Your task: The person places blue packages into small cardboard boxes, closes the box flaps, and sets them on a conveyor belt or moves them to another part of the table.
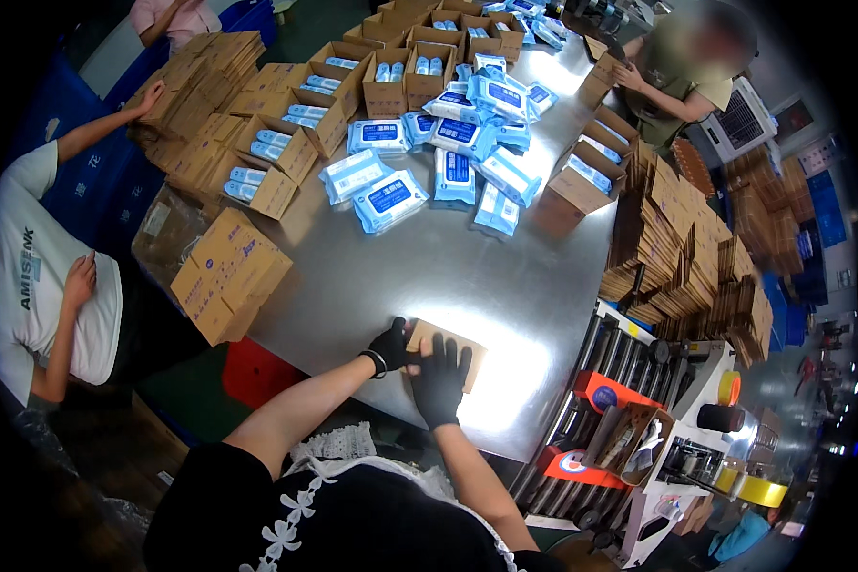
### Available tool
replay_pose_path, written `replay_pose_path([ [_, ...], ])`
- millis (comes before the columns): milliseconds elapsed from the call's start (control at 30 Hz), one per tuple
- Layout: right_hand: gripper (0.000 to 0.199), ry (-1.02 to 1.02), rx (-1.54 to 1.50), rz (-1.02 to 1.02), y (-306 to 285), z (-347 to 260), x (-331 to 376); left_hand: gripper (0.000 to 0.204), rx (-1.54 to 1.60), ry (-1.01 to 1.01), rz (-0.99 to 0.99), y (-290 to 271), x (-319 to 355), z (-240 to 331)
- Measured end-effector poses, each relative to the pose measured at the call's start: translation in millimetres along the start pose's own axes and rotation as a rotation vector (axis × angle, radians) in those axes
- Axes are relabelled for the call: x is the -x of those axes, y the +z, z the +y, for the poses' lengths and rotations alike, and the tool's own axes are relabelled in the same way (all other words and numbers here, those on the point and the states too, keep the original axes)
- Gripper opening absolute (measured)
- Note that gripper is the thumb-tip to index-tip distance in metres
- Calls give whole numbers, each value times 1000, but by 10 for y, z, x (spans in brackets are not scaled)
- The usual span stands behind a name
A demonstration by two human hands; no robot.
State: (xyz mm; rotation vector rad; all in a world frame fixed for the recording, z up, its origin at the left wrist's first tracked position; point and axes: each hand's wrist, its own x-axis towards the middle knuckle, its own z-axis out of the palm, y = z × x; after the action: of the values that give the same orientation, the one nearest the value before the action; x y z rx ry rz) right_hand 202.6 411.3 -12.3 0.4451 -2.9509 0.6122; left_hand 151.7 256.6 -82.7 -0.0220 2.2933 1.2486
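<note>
A small brown cardboard box (477,358) lies on the steel table (353,276) close to its near edge, partly hidden by my hands. My left hand (388,349), in a black glove, is closed at the box's left end. My right hand (438,383), also in a black glove, rests on top of the box with its fingers spread. Past the box, several blue-and-white packs of wipes (389,202) are heaped on the table.
Open cartons holding wipe packs (269,143) line the table's left side; one closed carton (231,276) sits nearer. More open cartons (586,172) and flattened cardboard stacks (672,238) are at right. A carton-taping machine (610,400) adjoins the table. Co-workers stand left and far right.
</note>
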Motion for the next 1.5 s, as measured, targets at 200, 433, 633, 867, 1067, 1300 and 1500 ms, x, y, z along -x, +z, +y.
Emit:
replay_pose_path([
  [200, 66, 110, -306, -20, -22, 251, 121, 36, 524, 107, -202, -35, -225, -132],
  [433, 83, 119, -154, -74, -598, 977, 851, 31, 462, 224, -271, 1041, -195, 135],
  [633, 91, 186, -64, 88, -963, 1640, 1607, 30, 152, 385, -278, 1993, -225, 770],
  [867, 90, 220, -37, 166, -956, 1769, 1751, 34, 92, 289, -187, 2079, -227, 1047],
  [1067, 91, 228, -59, 200, -958, 1796, 1826, 33, 220, 185, -232, 2062, -20, 1318],
  [1300, 78, 229, -56, 185, -966, 1825, 1816, 27, 16, 196, -246, 2008, -147, 1174],
  [1500, 85, 206, -146, 222, -880, 1865, 1795, 25, 67, 202, -301, 2012, -226, 934],
])
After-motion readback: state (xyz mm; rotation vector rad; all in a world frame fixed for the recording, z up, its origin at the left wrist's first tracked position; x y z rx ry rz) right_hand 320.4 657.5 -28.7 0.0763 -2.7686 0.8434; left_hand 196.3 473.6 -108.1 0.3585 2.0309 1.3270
